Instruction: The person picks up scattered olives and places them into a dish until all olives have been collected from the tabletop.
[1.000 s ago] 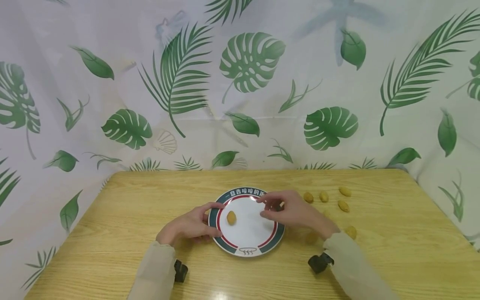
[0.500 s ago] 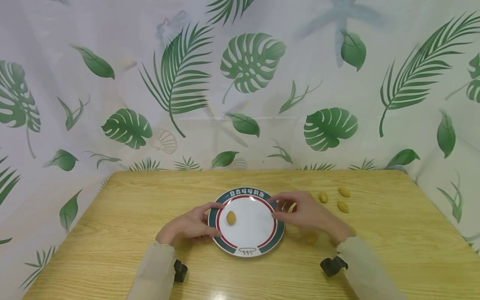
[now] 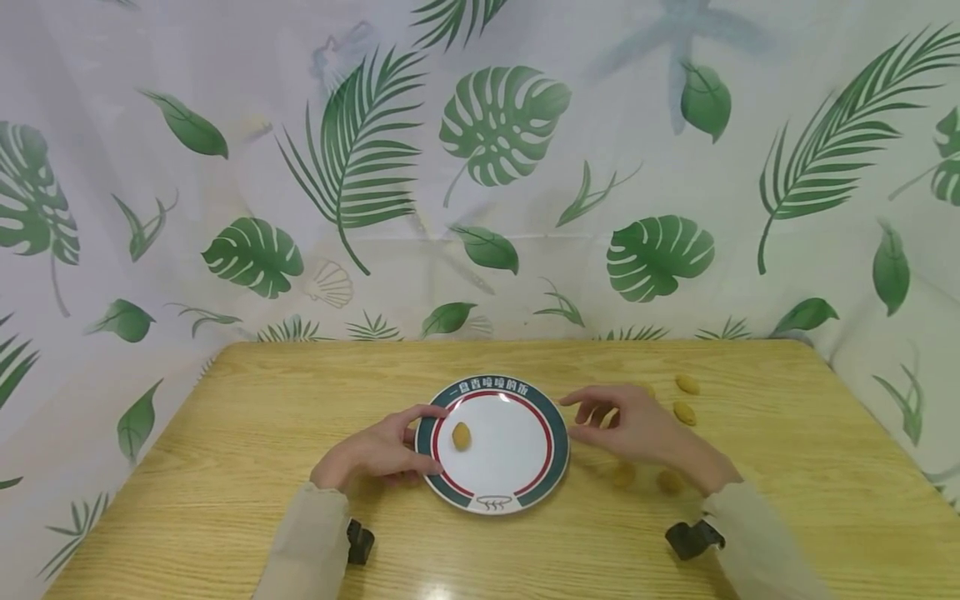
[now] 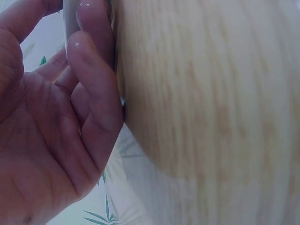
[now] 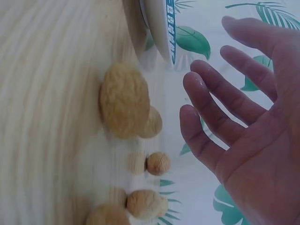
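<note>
A round white plate with a dark green rim band and a red ring stands on the table. On its left side lies one walnut. My left hand grips the plate's left edge, with fingers partly under it; in the left wrist view the left hand has curled fingers at that edge. My right hand is just beyond the plate's right rim, above the table, fingers loosely bent. The right wrist view has this right hand with nothing in it, beside a large walnut.
Several walnuts lie on the wooden table to the right, among them a far walnut and another walnut. Two more show below the right forearm, such as this walnut. A leaf-patterned curtain hangs behind the table.
My right hand has moved right, from over the plate to outside its right rim. The left hand, the plate and the walnut on it have stayed in place.
</note>
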